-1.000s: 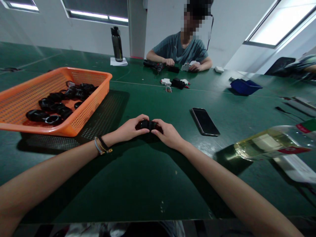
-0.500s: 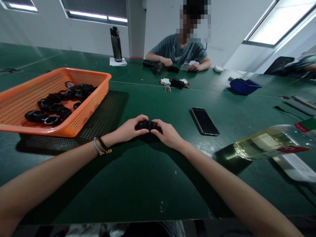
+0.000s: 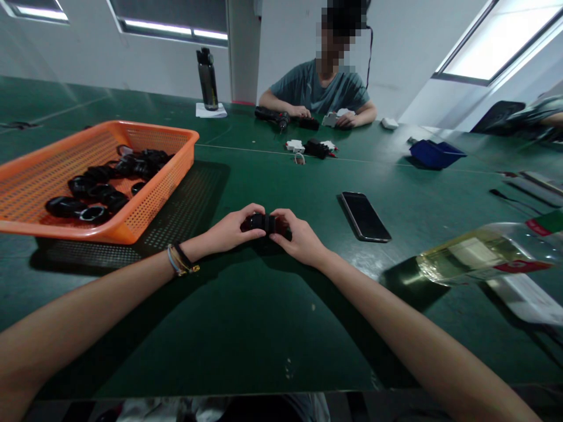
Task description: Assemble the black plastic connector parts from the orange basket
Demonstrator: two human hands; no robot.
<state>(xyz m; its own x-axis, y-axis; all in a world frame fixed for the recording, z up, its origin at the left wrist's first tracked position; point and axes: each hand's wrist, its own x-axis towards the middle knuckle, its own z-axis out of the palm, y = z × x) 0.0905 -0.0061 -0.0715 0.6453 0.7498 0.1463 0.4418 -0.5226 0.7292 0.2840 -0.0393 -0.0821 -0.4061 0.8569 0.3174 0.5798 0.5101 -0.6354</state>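
Both arms outstretched; left hand (image 3: 229, 230) and right hand (image 3: 299, 237) curled together.

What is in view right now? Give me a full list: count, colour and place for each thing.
black part: one, black, held between both hands at mid-table
basket: one, orange, on the table at left
ring parts: a pile, count unclear, black, inside the basket
phone: one, black, flat on the table to the right of the hands
plastic bottle: one, clear with yellowish liquid, lying at right
bin: one, blue, far right
flask: one, dark, upright at the far edge
co-worker: one, grey shirt, across the table
table: one, green
left hand: fingers on the black part
right hand: fingers on the black part
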